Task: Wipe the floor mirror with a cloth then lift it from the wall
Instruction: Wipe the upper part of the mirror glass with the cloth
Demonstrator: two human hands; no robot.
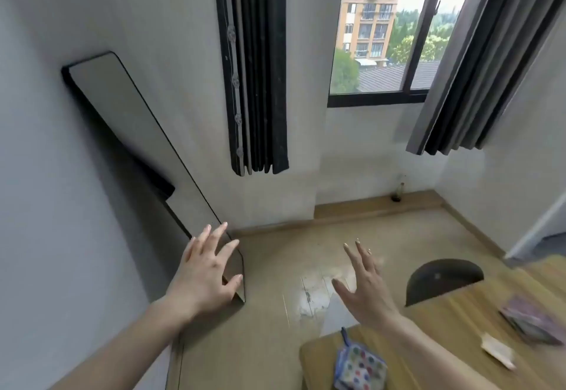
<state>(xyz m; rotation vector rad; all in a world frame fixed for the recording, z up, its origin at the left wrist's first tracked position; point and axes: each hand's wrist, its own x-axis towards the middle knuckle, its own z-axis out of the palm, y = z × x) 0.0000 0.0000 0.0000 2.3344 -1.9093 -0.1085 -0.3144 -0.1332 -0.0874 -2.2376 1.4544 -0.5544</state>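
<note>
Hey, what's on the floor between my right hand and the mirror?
In the head view, only bare wooden floor lies between the right hand and the mirror, with a pale scuffed patch near the hand.

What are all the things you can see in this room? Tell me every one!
tall black-framed floor mirror: one, leaning on the grey wall at left.
folded black blind: one, hanging left of the window.
black-framed window: one, showing buildings and trees outside.
dark grey curtain: one, right of the window.
light wooden table: one, bottom right.
white cloth with coloured dots and blue trim: one, on the table's near corner.
purplish packet: one, blurred, on the table's right side.
dark rounded chair back: one, behind the table.
small dark bottle: one, on the floor by the far wall.
left hand: fingers spread, at the mirror's lower edge.
right hand: fingers spread, holding nothing, above the floor.
</note>
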